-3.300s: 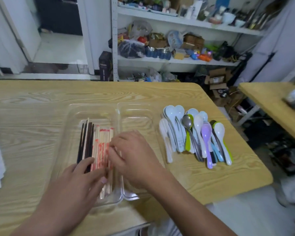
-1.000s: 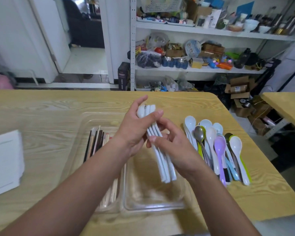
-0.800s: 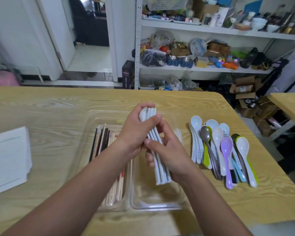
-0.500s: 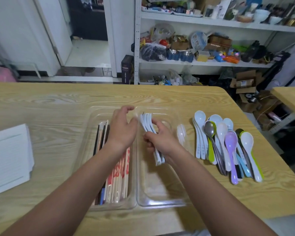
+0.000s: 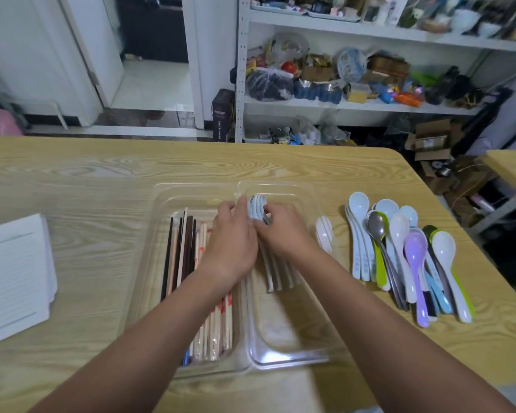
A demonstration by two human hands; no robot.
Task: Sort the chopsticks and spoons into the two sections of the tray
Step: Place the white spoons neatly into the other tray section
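Note:
A clear two-section tray [image 5: 283, 357] sits on the wooden table. Its left section holds dark and pale chopsticks [image 5: 188, 263], some in red-printed wrappers. A bundle of white spoons [image 5: 276, 274] lies low in the right section. My right hand [image 5: 283, 231] grips the bundle near its bowls. My left hand [image 5: 233, 239] rests beside it over the divider, fingers touching the bundle's left side. To the right of the tray lie one white spoon [image 5: 323, 234] and a pile of loose spoons [image 5: 405, 254], white, pale blue, green, purple and one metal.
A stack of white paper [image 5: 12, 272] lies on the table at the left. A cluttered shelf unit [image 5: 355, 70] stands behind the table. The table's right edge runs just past the loose spoons, and a second table's corner [image 5: 513, 171] shows at the far right.
Both hands lifted a bundle of white spoons above the tray, then lowered it into the right section. My left hand has come back against the bundle.

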